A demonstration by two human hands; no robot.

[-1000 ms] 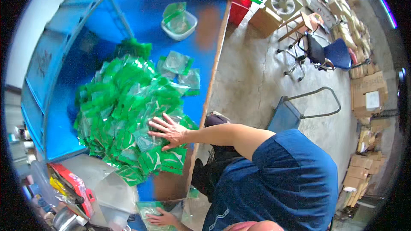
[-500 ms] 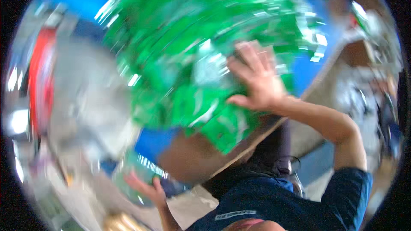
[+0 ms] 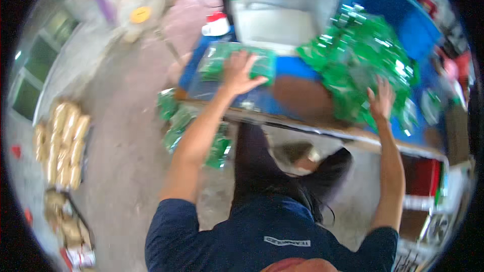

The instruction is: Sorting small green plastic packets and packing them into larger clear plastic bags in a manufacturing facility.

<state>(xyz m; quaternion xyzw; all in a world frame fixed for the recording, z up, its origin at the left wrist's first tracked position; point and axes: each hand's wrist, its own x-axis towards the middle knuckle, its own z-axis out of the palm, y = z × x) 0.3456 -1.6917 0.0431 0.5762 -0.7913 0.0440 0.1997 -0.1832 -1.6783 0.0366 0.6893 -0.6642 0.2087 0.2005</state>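
Plainly, Both Hands Lie Spread Over Green Packets

In the head view, the left hand (image 3: 239, 74) lies palm down with fingers apart and thumb stretched out to the right, over the green-and-clear packets (image 3: 264, 65) at the left end of the tabletop (image 3: 296, 66). It is not clenched around anything. The right hand (image 3: 381, 102) reaches forward, its fingers loosely spread, at the near side of a large heap of green packets (image 3: 353, 58); blur hides how firmly it touches them. The heap covers much of the right part of the tabletop, with a blue panel (image 3: 390, 2) standing behind it.

Between the two groups, the blue surface shows a brown patch (image 3: 302, 99). A pale rectangular bin (image 3: 275, 25) stands behind this stretch, and a white container with a red top (image 3: 216, 26) is near its left side. More green packets (image 3: 218, 150) show below the tabletop's left front edge, partly behind the left forearm (image 3: 194, 136). Farther off to the left, tan rolls (image 3: 64, 141) lie bundled on the floor (image 3: 118, 163). The person's dark blue shirt (image 3: 282, 226) fills the lower middle.
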